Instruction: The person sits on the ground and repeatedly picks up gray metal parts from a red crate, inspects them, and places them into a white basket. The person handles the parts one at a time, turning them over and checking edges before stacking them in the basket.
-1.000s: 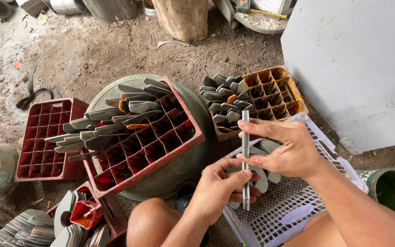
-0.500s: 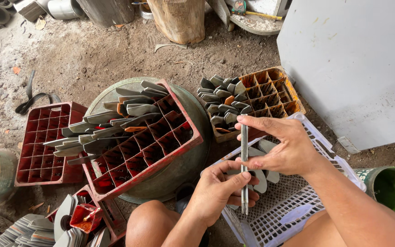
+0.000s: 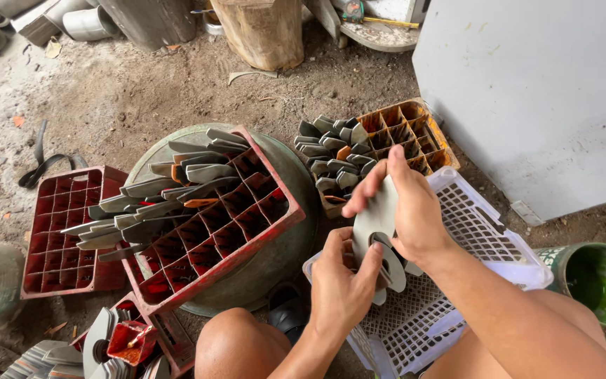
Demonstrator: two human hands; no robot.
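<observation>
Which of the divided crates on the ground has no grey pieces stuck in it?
The flat red crate at far left; its cells are bare, while the tilted red crate and orange crate hold grey pieces.

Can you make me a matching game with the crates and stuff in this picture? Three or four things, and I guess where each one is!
Things:
1. big red crate
2. orange crate
3. white basket
4. green bucket

Places:
A. under the person's hands, by the knees
B. far right edge, beside the arm
C. tilted on the round green drum, grey blades in its cells
D. by the grey panel, grey pieces in its left cells

Pairs: 1-C, 2-D, 3-A, 4-B
</observation>
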